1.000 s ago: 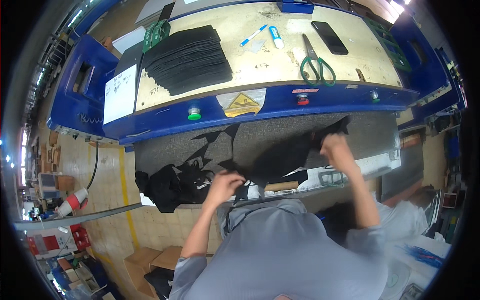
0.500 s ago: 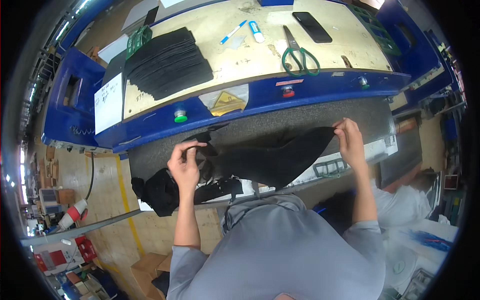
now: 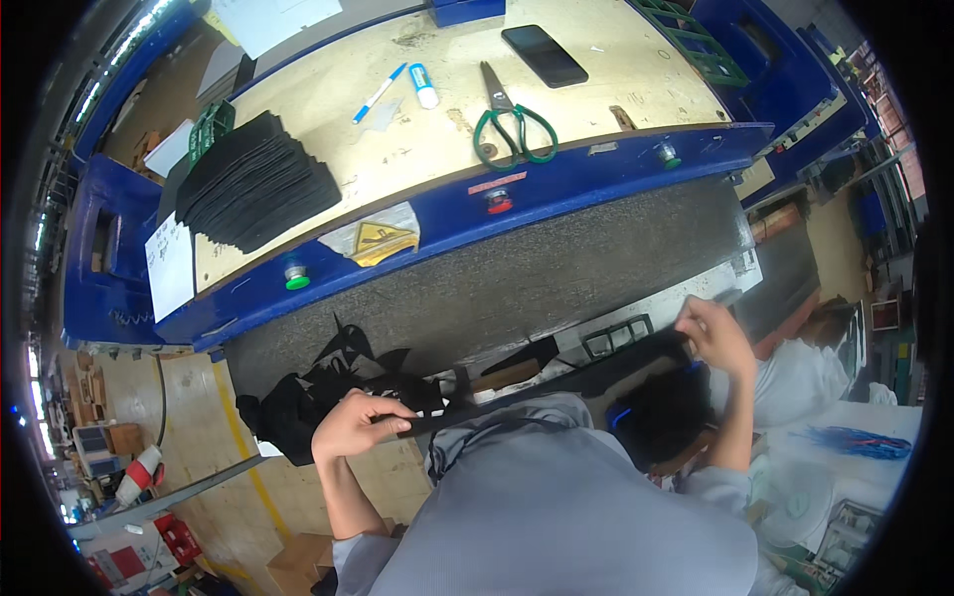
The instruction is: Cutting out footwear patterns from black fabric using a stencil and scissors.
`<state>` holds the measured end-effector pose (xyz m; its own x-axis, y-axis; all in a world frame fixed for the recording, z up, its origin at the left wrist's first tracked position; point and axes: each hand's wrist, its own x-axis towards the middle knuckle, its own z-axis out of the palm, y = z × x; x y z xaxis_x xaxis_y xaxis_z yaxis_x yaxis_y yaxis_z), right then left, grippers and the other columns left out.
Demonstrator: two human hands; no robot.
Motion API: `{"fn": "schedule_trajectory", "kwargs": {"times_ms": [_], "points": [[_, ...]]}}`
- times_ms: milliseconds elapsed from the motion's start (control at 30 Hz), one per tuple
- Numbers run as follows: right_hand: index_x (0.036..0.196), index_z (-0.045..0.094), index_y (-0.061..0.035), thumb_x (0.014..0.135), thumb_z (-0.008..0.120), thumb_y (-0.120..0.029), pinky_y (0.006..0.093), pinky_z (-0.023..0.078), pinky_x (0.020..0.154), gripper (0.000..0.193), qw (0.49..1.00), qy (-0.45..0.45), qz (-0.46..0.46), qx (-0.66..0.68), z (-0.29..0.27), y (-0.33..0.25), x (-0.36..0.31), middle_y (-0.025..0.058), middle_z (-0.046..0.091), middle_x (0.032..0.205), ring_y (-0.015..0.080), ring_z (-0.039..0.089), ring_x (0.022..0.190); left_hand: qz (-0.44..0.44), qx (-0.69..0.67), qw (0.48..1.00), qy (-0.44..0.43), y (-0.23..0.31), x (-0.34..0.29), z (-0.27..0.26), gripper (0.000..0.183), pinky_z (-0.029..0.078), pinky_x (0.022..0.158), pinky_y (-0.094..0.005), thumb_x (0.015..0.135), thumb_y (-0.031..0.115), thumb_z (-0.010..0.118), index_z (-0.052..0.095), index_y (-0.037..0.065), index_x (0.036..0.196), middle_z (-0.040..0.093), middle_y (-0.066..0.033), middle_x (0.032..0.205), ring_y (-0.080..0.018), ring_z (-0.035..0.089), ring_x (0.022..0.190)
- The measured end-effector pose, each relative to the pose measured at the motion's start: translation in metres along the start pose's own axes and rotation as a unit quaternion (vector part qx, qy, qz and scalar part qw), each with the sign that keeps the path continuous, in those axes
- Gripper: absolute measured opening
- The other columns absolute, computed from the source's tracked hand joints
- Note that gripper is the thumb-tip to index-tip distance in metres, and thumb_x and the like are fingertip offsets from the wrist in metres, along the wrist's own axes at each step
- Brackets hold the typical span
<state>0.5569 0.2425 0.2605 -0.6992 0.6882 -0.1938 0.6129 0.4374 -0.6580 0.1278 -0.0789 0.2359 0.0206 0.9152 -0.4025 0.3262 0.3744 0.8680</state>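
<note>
Between my two hands a black fabric sheet (image 3: 618, 369) is stretched in a narrow band, low and close to my body. My left hand (image 3: 360, 425) is closed, pinching its left end between thumb and fingers. My right hand (image 3: 719, 340) pinches the right end, higher up and farther out. Left of the band, black offcuts (image 3: 348, 350) and a crumpled black heap (image 3: 290, 417) lie on the dark grey machine bed (image 3: 517, 258). A dark green open-framed cutting die (image 3: 616, 338) rests at the bed's near edge, just beyond the sheet.
On the cream tabletop lie a stack of black cut pieces (image 3: 260, 184), green-handled scissors (image 3: 515, 129), a glue stick (image 3: 424, 86), a pen (image 3: 380, 94) and a phone (image 3: 545, 56). A blue beam (image 3: 576, 186) carries buttons. Another person in white (image 3: 800, 372) is at the right.
Both hands have come down toward my body with the black sheet, drawing it off the bed and pulling it straight. The view has shifted, so the tabletop things appear farther left.
</note>
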Motion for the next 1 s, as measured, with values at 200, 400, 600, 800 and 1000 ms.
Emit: {"fn": "schedule_trajectory", "kwargs": {"times_ms": [200, 400, 600, 800, 1000], "points": [[0.085, 0.06, 0.001, 0.09, 0.071, -0.012, 0.0307, 0.043, 0.06, 0.018, 0.998, -0.014, 0.053, 0.042, -0.057, 0.014, -0.027, 0.0065, 0.058, 0.068, 0.0155, 0.051, 0.063, 0.045, -0.058, 0.996, -0.055, 0.016, 0.036, 0.009, 0.013, 0.051, 0.063, -0.0252, 0.085, 0.006, 0.077, 0.075, 0.0, 0.097, 0.074, -0.0106, 0.078, -0.0124, 0.07, 0.07], [0.085, 0.066, 0.0017, 0.088, 0.074, -0.013, 0.0302, 0.049, 0.07, 0.017, 0.989, -0.094, 0.054, 0.097, -0.088, 0.029, -0.041, 0.007, 0.068, 0.075, 0.016, 0.064, 0.072, 0.122, -0.063, 0.965, -0.224, 0.031, 0.052, 0.014, 0.018, 0.056, 0.069, -0.0286, 0.082, 0.005, 0.079, 0.076, 0.001, 0.099, 0.076, -0.0125, 0.087, -0.0203, 0.075, 0.078], [0.088, 0.068, -0.0003, 0.087, 0.075, -0.013, 0.0293, 0.049, 0.071, 0.015, 0.993, -0.036, 0.058, 0.093, -0.076, 0.047, -0.041, 0.006, 0.07, 0.078, 0.015, 0.065, 0.075, 0.063, -0.056, 0.993, -0.084, 0.029, 0.061, 0.013, 0.014, 0.054, 0.066, -0.0284, 0.082, 0.005, 0.079, 0.075, 0.0, 0.094, 0.075, -0.0124, 0.081, -0.0199, 0.073, 0.073], [0.093, 0.068, -0.0001, 0.09, 0.073, -0.015, 0.0301, 0.049, 0.074, 0.016, 0.979, -0.124, 0.038, 0.157, -0.064, 0.042, -0.017, 0.0066, 0.07, 0.083, 0.0137, 0.064, 0.081, 0.192, -0.19, 0.942, -0.201, -0.001, 0.077, -0.001, 0.014, 0.056, 0.077, -0.042, 0.078, 0.007, 0.081, 0.072, -0.003, 0.081, 0.073, -0.0206, 0.089, -0.0368, 0.072, 0.088], [0.093, 0.066, 0.001, 0.091, 0.072, -0.016, 0.0302, 0.048, 0.076, 0.019, 0.979, -0.075, 0.022, 0.186, -0.054, 0.039, -0.021, 0.0063, 0.068, 0.084, 0.0145, 0.061, 0.081, 0.061, -0.323, 0.941, -0.079, -0.008, 0.085, 0.028, 0.016, 0.051, 0.091, -0.0402, 0.094, 0.01, 0.063, 0.061, -0.002, 0.084, 0.07, -0.0222, 0.1, -0.0347, 0.067, 0.106]]}}
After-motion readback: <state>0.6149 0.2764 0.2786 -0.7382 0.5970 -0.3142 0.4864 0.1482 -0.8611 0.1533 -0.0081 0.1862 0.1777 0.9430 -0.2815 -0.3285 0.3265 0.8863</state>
